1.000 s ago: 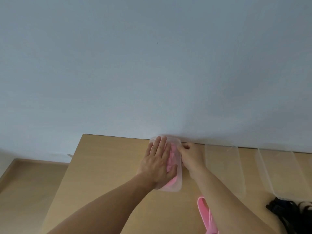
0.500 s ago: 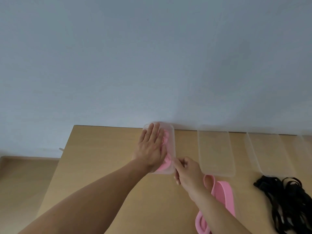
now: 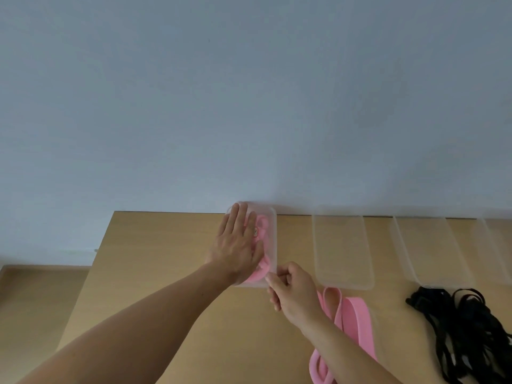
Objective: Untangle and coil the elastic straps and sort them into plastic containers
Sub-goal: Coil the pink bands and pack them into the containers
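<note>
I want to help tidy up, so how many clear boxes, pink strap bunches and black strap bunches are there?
Clear containers: 4, counting the leftmost container; the last is cut off at the right edge
Pink strap bunches: 2, one in the leftmost container, one loose
Black strap tangles: 1
Total: 7

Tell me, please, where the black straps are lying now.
In the head view, the black straps lie tangled at far right on the table, right of the loose pink strap.
</note>
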The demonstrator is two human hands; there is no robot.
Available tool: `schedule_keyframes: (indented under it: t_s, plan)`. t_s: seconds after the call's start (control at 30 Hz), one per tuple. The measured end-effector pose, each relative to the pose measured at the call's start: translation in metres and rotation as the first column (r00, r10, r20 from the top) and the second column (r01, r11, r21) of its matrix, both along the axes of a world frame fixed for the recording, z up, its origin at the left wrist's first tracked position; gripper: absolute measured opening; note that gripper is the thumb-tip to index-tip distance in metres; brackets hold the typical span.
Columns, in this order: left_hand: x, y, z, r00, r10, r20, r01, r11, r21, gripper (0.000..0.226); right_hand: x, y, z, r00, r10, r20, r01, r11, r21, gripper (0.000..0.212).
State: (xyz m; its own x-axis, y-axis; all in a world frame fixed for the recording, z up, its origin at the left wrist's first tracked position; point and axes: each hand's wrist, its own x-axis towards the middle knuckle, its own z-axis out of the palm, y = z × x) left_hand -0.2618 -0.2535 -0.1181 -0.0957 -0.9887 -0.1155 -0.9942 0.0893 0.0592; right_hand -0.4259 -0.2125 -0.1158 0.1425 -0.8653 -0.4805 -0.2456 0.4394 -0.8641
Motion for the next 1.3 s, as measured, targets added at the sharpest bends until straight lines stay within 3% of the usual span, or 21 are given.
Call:
schedule_keyframes:
  t_s: [0.1,0.27,0.37,0.43,0.53,0.67,0.77,0.83,0.93,1.03,1.2,1.3]
  plan:
    - [-0.002,-0.004,0.005,1.0,0.017,0.022,-0.017,1.0,0.024,0.073,0.003,-0.003,0.0,0.999,-0.035,-0.03,0.034,0.998,-0.044,0.009]
    - [-0.001,-0.003,0.014,0.993,-0.095,0.063,0.098,0.994,-0.043,0.057,0.007,-0.007,-0.003,0.997,-0.016,-0.076,0.013,0.999,-0.044,0.009]
    - [-0.005,-0.002,0.019,0.997,-0.053,0.055,0.054,0.998,-0.025,0.064,0.005,-0.009,0.002,0.997,0.008,-0.071,-0.008,1.0,-0.007,0.008]
    - [-0.009,0.002,0.022,1.0,-0.013,0.012,0.013,1.0,0.024,0.062,-0.002,-0.006,0.009,0.99,0.063,-0.123,-0.066,0.998,-0.022,0.019]
    - [-0.023,0.017,0.033,1.0,0.0,-0.03,-0.001,0.999,-0.045,0.059,-0.028,0.004,0.021,0.919,0.088,-0.384,-0.181,0.96,-0.215,0.017]
    - [-0.051,0.057,0.044,0.973,-0.016,-0.228,-0.006,0.995,-0.095,0.056,-0.078,0.032,0.041,0.856,-0.057,-0.514,-0.177,0.901,-0.396,0.01]
    - [-0.072,0.089,0.042,0.924,-0.006,-0.383,-0.018,0.998,-0.059,0.055,-0.112,0.059,0.046,0.761,-0.069,-0.645,-0.196,0.923,-0.33,0.009]
    - [-0.084,0.106,0.039,0.897,0.008,-0.443,-0.006,1.0,0.007,0.054,-0.127,0.075,0.043,0.677,0.002,-0.736,-0.246,0.943,-0.223,0.024]
    - [-0.1,0.125,0.041,0.881,0.056,-0.47,0.017,0.988,0.151,0.052,-0.141,0.094,0.032,0.608,0.076,-0.79,-0.281,0.951,-0.125,0.041]
    - [-0.11,0.136,0.049,0.899,0.055,-0.435,0.063,0.965,0.254,0.049,-0.148,0.102,0.022,0.539,0.073,-0.839,-0.373,0.914,-0.16,0.032]
    - [-0.122,0.141,0.064,0.913,0.091,-0.398,0.075,0.921,0.381,0.047,-0.154,0.104,0.01,0.549,0.261,-0.794,-0.485,0.873,-0.048,0.021]
    - [-0.132,0.144,0.07,0.911,0.124,-0.394,0.062,0.902,0.428,0.049,-0.157,0.099,0.012,0.542,0.264,-0.798,-0.52,0.851,-0.071,0.025]
